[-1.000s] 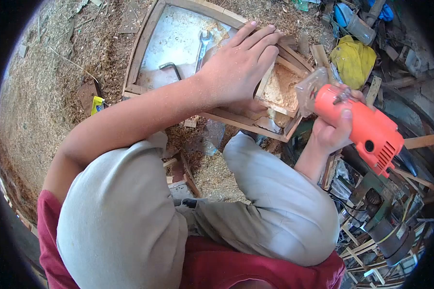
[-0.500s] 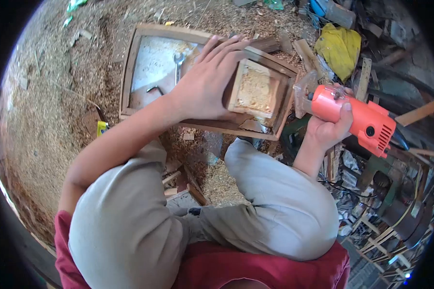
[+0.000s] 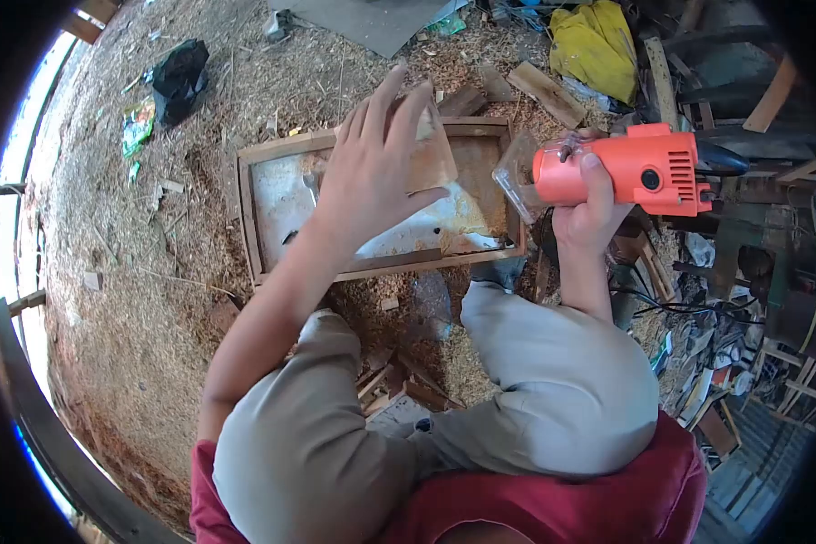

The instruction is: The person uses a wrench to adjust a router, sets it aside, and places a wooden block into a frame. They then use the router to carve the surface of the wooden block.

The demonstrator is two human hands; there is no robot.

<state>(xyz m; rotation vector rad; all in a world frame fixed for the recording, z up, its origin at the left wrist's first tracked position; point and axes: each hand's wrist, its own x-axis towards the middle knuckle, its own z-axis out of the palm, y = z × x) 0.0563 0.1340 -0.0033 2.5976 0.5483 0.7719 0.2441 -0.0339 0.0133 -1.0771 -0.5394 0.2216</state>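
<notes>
My left hand (image 3: 372,177) spans a small wooden frame (image 3: 433,161) above the tray, thumb along its lower edge and fingers reaching past its top. The palm hides much of the frame; it looks tilted. Below is a shallow wooden tray (image 3: 381,260) with a pale, stained bottom. Part of a wrench (image 3: 312,185) shows beside my wrist. Off the tray's right end, my right hand (image 3: 589,204) is closed around an orange trim router (image 3: 630,170). The router lies sideways, its clear plastic base (image 3: 517,172) facing the tray and its dark cord end pointing right.
Wood shavings (image 3: 163,299) cover the ground. Wood offcuts (image 3: 548,93) and a yellow cloth (image 3: 594,50) lie beyond the tray. A black bag (image 3: 179,80) sits far left. A black cable (image 3: 684,308) runs among clutter at the right. My bent knees (image 3: 562,363) are close to the tray.
The small wooden frame has shifted left with my left hand, off the tray's right end, baring the stained bottom there. The router, still in my right hand, has come nearer the tray. The view has shifted.
</notes>
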